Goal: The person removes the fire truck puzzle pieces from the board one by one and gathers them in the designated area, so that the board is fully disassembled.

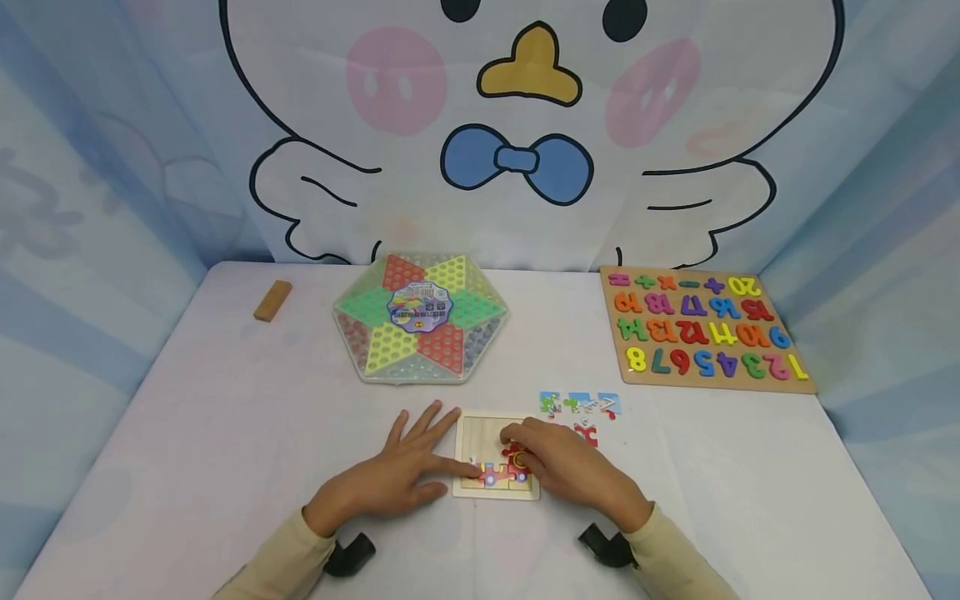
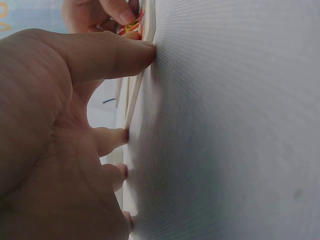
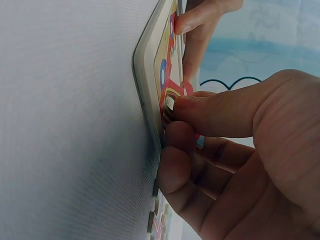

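A small wooden puzzle tray (image 1: 480,435) lies on the table between the hands. Several joined jigsaw pieces (image 1: 491,476), printed with a red and blue picture, fill its near edge. My left hand (image 1: 393,477) has its fingers spread; the index finger reaches over the rim and rests on the leftmost piece. In the left wrist view the thumb (image 2: 112,55) lies at the tray's side. My right hand (image 1: 573,463) pinches a red jigsaw piece (image 1: 515,451) over the tray's right side, close above the joined row. Its fingers partly hide that piece.
Loose jigsaw pieces (image 1: 581,402) lie beyond the right hand, with a red one (image 1: 587,434) nearer it. Farther back are a hexagonal board game (image 1: 420,333) with star colours, a number board (image 1: 705,333) at right, and a wooden block (image 1: 272,301) at left.
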Demonstrator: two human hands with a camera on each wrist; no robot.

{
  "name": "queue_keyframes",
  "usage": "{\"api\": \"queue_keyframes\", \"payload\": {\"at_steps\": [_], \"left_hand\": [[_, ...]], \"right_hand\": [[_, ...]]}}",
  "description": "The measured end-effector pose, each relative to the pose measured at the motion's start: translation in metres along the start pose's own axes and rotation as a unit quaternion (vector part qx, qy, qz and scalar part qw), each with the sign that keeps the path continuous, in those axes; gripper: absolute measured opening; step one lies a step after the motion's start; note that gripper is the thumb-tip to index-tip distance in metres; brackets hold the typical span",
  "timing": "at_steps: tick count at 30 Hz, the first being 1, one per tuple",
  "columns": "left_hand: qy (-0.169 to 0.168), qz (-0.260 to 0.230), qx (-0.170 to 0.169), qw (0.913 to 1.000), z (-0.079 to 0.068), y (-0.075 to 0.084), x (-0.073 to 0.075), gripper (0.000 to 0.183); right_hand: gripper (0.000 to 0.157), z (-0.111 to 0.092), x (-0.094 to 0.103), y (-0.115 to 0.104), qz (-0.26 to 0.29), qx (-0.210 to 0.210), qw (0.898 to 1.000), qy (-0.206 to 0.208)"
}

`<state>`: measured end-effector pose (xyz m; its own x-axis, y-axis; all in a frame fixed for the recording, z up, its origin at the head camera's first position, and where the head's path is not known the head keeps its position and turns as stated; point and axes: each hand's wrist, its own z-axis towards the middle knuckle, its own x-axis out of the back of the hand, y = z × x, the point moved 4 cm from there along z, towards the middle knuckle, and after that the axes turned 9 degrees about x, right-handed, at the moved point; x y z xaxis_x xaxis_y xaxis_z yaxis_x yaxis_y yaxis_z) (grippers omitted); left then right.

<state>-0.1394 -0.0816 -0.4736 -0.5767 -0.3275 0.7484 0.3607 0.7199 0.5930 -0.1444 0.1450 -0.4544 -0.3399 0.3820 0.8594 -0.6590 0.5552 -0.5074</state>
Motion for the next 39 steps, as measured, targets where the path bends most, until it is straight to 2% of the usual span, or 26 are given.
{"api": "queue_keyframes", "payload": {"at_steps": [20,32,39], "left_hand": [[0.002,0.001,-0.002,1.0000,0.0006,-0.0002,0.0005,0.046],[0.000,-0.002,0.005,1.0000,0.0005,0.0003,0.0005,0.046],[-0.001,-0.003,0.007,1.0000,0.0006,-0.0003,-0.0002,0.046]], "right_hand": [[0.019,-0.0011,0.0010,0.0046,0.023,0.010,1.000,0.011],[0.016,-0.0009,0.0010,0.0033,0.031,-0.006,0.999,0.010],[0.017,-0.0014,0.0023,0.0048,0.020,-0.011,0.999,0.023]]}}
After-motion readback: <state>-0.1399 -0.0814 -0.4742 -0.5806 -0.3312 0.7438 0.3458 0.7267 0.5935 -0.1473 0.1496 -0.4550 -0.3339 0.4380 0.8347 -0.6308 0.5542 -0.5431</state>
